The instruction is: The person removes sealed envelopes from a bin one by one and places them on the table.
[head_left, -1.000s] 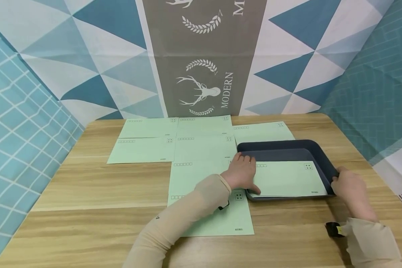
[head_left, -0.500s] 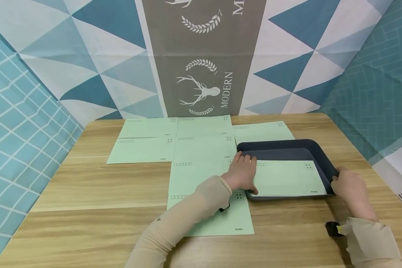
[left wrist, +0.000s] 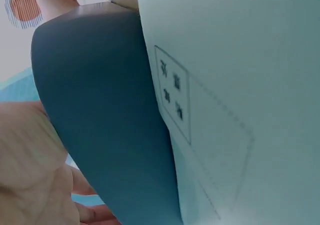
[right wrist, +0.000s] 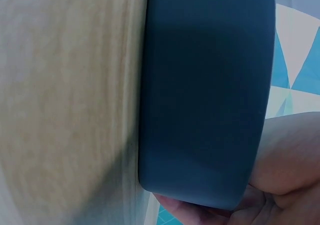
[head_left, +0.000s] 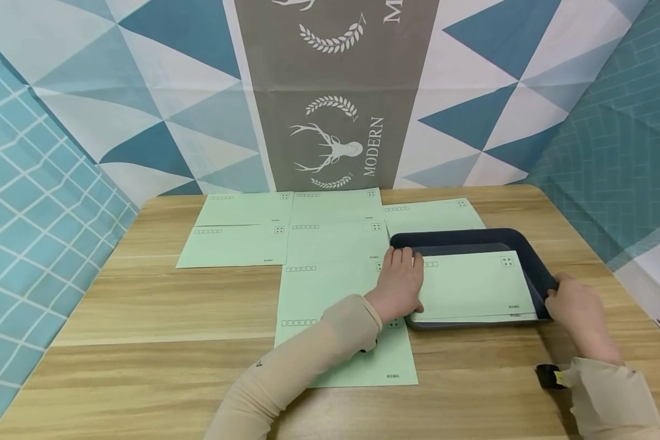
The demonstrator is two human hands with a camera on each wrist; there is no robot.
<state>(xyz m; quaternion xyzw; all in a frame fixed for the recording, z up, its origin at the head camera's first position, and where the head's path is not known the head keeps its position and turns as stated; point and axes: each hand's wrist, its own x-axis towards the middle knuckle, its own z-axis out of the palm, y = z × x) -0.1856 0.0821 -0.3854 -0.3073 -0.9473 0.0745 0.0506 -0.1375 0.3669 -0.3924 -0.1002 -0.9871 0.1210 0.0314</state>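
A dark blue-grey tray (head_left: 535, 263) sits at the right side of the table, with pale green envelopes stacked in it. My left hand (head_left: 394, 284) reaches over the tray's left wall and pinches the left end of the top envelope (head_left: 475, 282). That envelope lies slightly askew, and a strip of another envelope (head_left: 473, 318) shows below it. At the other end, my right hand (head_left: 579, 315) grips the tray's right wall. In the right wrist view its fingers (right wrist: 187, 212) curl under the tray's outer side (right wrist: 205, 95). The left fingertips are hidden in the left wrist view.
Several more green envelopes lie flat on the wooden table (head_left: 159, 342), edge to edge: a back row (head_left: 242, 209), a second row (head_left: 233, 245) and a column (head_left: 363, 370) under my left forearm. One envelope (head_left: 434, 215) lies behind the tray. Patterned cloth (head_left: 198, 91) hangs behind.
The top envelope in the tray has shifted away from me, its right end most, uncovering the edge of one below. My left hand moved slightly with it; the right hand stayed on the tray.
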